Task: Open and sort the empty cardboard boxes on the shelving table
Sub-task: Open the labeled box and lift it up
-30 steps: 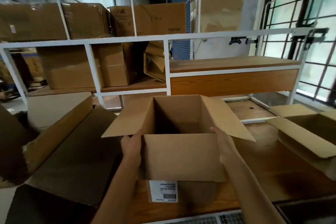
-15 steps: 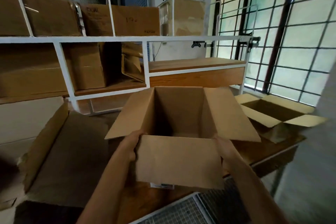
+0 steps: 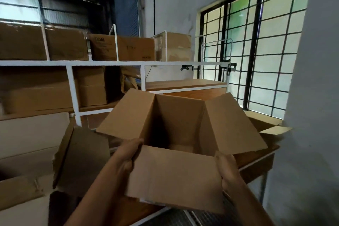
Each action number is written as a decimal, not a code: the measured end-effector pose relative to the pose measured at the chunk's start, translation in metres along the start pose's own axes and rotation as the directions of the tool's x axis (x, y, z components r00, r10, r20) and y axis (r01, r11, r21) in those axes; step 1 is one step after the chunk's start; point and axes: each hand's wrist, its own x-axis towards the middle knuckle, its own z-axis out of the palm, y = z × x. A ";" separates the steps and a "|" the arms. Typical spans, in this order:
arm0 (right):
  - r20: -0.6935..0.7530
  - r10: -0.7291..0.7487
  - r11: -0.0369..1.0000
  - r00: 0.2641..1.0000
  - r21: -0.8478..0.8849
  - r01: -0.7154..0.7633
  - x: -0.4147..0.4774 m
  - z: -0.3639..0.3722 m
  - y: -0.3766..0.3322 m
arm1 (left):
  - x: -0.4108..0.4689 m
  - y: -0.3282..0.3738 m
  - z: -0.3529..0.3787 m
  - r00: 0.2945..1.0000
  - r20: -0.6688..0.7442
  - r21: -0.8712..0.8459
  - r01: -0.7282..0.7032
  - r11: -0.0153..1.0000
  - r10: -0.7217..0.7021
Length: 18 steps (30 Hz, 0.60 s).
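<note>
We hold the open cardboard box (image 3: 176, 134) above the near edge of the bench (image 3: 256, 159); left hand (image 3: 128, 154) and right hand (image 3: 227, 169) each clasp a near corner, fingers wrapped on the walls beside the front flap (image 3: 174, 176). Interior looks empty, so we judge it light. Corrugated walls seem stiff, flaps floppy; best hold is at the corners or under the base, not by a flap. Side flaps splay wide: the left one nears the white shelf frame (image 3: 73, 95), the right overhangs a second opened box (image 3: 271, 130). A large flattened carton (image 3: 82, 156) crowds the left. Open room lies toward us, off the bench edge.
</note>
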 end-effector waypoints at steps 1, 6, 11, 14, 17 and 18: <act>-0.001 -0.008 1.000 1.000 0.020 0.008 -0.008 -0.003 -0.004 | -0.015 0.007 -0.002 1.000 -0.004 -0.025 -0.015 1.000 0.015; -0.025 -0.152 0.977 0.988 0.146 0.154 -0.050 -0.012 -0.038 | -0.078 0.040 -0.013 0.989 -0.069 -0.113 -0.141 0.984 0.134; -0.049 -0.226 0.952 0.973 0.202 0.231 -0.091 -0.001 -0.085 | -0.125 0.084 -0.036 0.953 -0.133 -0.173 -0.294 0.940 0.273; -0.022 -0.270 0.927 0.963 0.263 0.266 -0.123 0.013 -0.119 | -0.144 0.111 -0.066 0.940 -0.121 -0.208 -0.338 0.918 0.319; 0.020 -0.349 0.904 0.937 0.271 0.331 -0.153 0.033 -0.146 | -0.161 0.136 -0.104 0.914 -0.144 -0.188 -0.402 0.896 0.380; 0.034 -0.377 0.895 0.926 0.272 0.354 -0.164 0.042 -0.154 | -0.170 0.143 -0.116 0.905 -0.153 -0.187 -0.422 0.887 0.398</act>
